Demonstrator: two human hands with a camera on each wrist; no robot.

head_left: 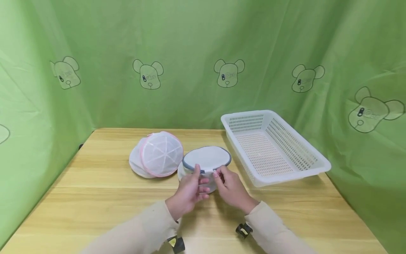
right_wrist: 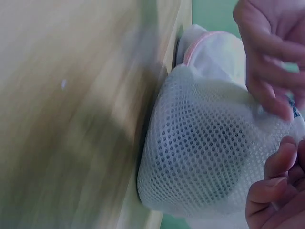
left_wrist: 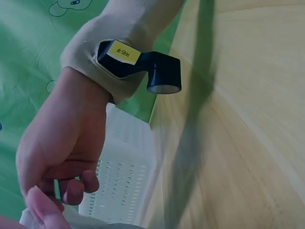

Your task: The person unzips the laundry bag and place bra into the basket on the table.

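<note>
A white mesh laundry bag [head_left: 207, 157] with a blue-grey zipped rim stands upright on the table, in front of the person. Its honeycomb mesh side [right_wrist: 200, 143] fills the middle of the right wrist view. At the near left of the rim, the left hand [head_left: 189, 192] grips the edge, thumb on top and the other fingers loosely bent beside the mesh. Thumb and forefinger of the right hand [head_left: 233, 187] pinch the zipper edge at the near right. Between the two hands runs a short pale stretch of the zipper [head_left: 208, 171].
Left of the bag lies a pink-rimmed white mesh laundry bag [head_left: 163, 155], overlapping another white piece [head_left: 137, 160]. A white perforated plastic basket [head_left: 247, 169] stands at the right. Green curtains [head_left: 190, 35] surround the wooden table [head_left: 95, 204].
</note>
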